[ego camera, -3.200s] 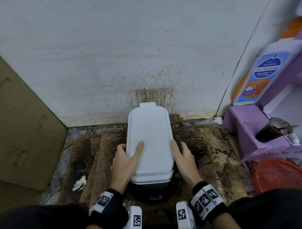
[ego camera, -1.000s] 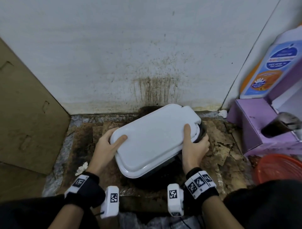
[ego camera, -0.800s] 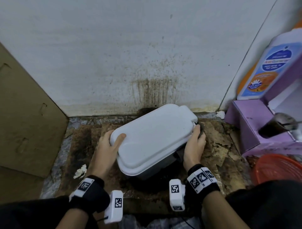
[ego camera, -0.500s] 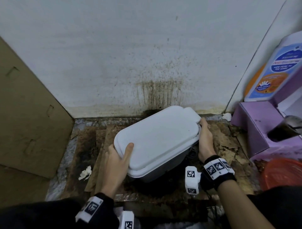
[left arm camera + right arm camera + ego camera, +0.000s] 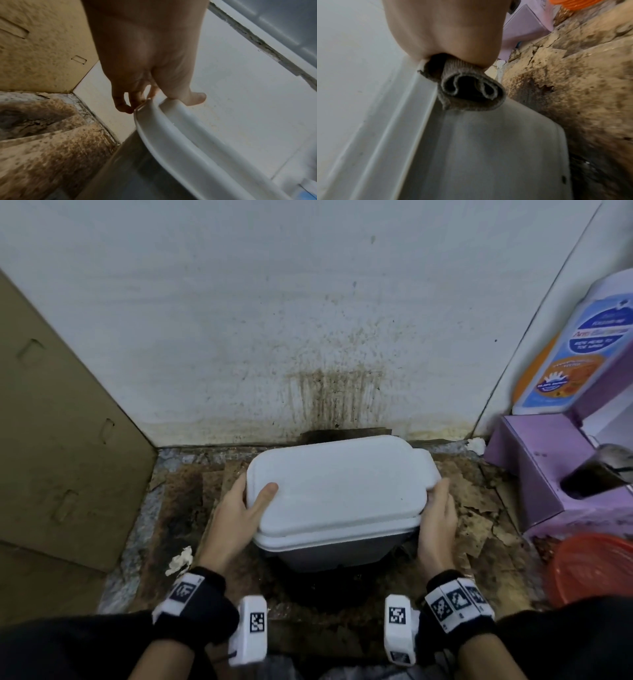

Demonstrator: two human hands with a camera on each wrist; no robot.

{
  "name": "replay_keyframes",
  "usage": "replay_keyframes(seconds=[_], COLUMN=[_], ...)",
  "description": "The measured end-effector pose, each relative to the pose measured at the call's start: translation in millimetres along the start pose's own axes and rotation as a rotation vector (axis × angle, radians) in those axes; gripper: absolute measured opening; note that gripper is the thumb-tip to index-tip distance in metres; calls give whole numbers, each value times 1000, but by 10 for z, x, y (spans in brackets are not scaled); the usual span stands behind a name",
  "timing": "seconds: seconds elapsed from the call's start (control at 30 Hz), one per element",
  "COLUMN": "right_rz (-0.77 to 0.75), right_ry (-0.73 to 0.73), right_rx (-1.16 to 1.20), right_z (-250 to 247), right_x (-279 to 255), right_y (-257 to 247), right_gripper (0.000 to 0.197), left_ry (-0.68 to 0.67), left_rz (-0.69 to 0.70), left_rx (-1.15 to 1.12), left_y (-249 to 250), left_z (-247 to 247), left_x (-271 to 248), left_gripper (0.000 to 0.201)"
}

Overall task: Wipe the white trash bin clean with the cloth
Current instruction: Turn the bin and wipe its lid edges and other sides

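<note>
The white trash bin (image 5: 339,491) stands crosswise on the stained floor by the wall, lid down, with its grey side facing me. My left hand (image 5: 253,498) grips the lid's left corner, thumb on top and fingers curled round the rim (image 5: 147,108). My right hand (image 5: 436,508) lies against the bin's right end. In the right wrist view a bunched grey-brown cloth (image 5: 467,93) sticks out from under my palm, held against the bin's rim (image 5: 412,102). The cloth is hidden in the head view.
A cardboard sheet (image 5: 61,440) leans at the left. The wall (image 5: 335,392) behind the bin is streaked brown. At the right stand a purple box (image 5: 548,474), a soap bottle (image 5: 575,354), a dark cup (image 5: 596,474) and an orange basket (image 5: 596,570). A paper scrap (image 5: 180,559) lies at the left.
The bin has turned from lengthwise, through diagonal, to nearly crosswise. My right hand has slid from the far right corner back along the right end. My left hand stays on the left corner.
</note>
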State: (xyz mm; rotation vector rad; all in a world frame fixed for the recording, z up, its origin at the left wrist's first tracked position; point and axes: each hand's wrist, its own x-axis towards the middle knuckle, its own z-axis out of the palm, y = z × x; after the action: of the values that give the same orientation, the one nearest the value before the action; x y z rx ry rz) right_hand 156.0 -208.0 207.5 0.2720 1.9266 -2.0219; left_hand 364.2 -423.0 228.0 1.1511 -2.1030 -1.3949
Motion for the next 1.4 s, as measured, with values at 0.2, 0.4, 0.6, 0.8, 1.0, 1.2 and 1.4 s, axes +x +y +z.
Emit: replay_keyframes(seconds=[0.2, 0.4, 0.6, 0.8, 1.0, 1.2, 1.4], right_rz=[256, -24, -621, -881, -1014, -991, -886], right_ry=[125, 377, 145, -228, -260, -559, -550], right_rx=[329, 250, -446, -1079, -1424, -1420, -1367], right_z=[-108, -319, -45, 327, 149, 198, 595], right_x=[-39, 94, 22, -100, 2, 66, -141], right_y=[183, -72, -517, -413, -563, -498, -334], right_gripper=[49, 37, 34, 41, 54, 67, 62], left_ry=[-22, 79, 159, 81, 69, 63, 69], left_rz=[69, 55, 171, 178, 172, 185, 206], left_rx=[32, 139, 141, 87, 53, 71, 73], left_y=[68, -41, -49, -88, -145, -163, -187], left_z=[-9, 51, 118, 177, 175, 237, 253], left_x=[175, 211, 219, 207, 224, 209, 229], left_gripper=[39, 70, 58, 55, 56, 59, 55])
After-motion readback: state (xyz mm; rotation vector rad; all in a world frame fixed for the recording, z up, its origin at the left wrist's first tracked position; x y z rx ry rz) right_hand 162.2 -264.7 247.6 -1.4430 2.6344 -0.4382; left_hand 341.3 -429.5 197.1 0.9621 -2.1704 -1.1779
